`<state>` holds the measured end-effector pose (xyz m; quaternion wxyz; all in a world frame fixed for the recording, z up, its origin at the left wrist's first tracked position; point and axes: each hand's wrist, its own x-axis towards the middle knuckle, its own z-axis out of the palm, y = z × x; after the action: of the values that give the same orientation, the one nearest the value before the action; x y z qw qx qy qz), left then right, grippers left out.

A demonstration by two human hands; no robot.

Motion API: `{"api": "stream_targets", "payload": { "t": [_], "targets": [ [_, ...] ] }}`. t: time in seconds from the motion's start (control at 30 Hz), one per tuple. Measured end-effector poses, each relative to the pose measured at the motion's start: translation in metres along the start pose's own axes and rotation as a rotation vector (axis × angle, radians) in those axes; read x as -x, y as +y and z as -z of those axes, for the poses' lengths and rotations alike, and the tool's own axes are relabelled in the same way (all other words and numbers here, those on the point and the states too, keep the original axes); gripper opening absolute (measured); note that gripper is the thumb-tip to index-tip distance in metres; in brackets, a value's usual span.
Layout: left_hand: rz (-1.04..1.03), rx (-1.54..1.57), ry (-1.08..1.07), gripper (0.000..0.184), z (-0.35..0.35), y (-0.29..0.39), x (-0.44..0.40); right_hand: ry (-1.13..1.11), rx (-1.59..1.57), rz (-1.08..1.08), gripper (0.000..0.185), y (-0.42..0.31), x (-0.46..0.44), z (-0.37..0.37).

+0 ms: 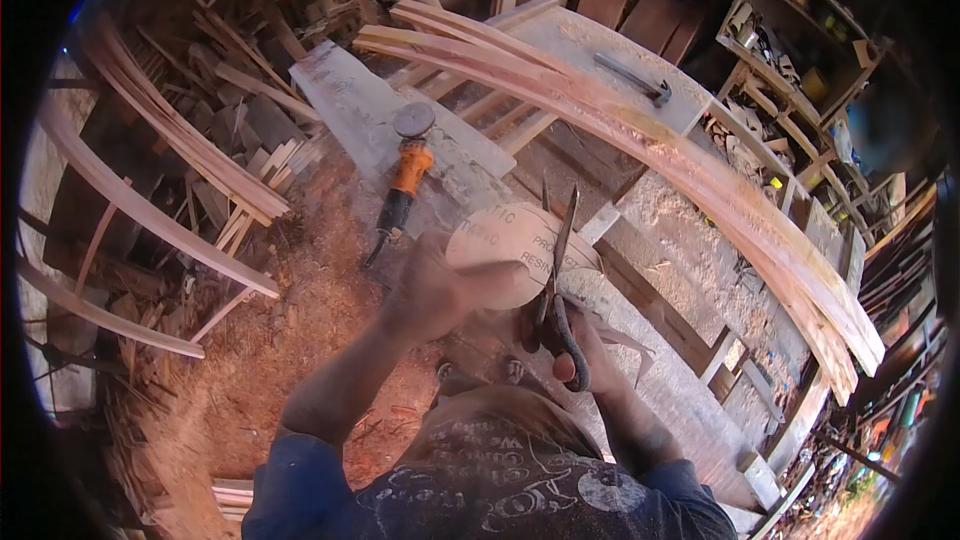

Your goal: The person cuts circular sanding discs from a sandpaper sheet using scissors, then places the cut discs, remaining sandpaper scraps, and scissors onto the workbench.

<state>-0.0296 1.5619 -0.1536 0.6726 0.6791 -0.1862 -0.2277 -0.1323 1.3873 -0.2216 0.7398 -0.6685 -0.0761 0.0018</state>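
Observation:
My left hand (pixel 425 285) grips a round sanding disc (pixel 490 240), its tan back with printed lettering facing up and the thumb lying across it. In my right hand (pixel 597 350) is a pair of scissors (pixel 562 260) with dark handles. The scissor blades stand apart and point away from me, close to the disc's right edge. Whether the blades touch the disc, I cannot tell. Beyond my left hand, an orange and black angle grinder (pixel 408 175) with a round pad lies on a dusty board.
Long curved wooden strips (pixel 640 135) cross the workbench (pixel 690 230) at right. A hammer (pixel 635 78) lies behind them. Wood offcuts (pixel 265 115) pile up at left, above sawdust on the floor (pixel 250 370). A cluttered shelf (pixel 790 90) stands at the back right.

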Motion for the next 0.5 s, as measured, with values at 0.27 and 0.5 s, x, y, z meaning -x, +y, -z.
{"api": "stream_targets", "payload": {
  "t": [0.27, 0.5],
  "targets": [
    [0.019, 0.013, -0.022, 0.022, 0.003, 0.004, -0.001, -0.018, 0.002, -0.028, 0.087, 0.011, 0.001, 0.003],
    [-0.075, 0.068, 0.109, 0.020, -0.009, 0.002, 0.000, 0.000, -0.042, -0.106, 0.085, 0.000, 0.003, -0.002]
  ]
}}
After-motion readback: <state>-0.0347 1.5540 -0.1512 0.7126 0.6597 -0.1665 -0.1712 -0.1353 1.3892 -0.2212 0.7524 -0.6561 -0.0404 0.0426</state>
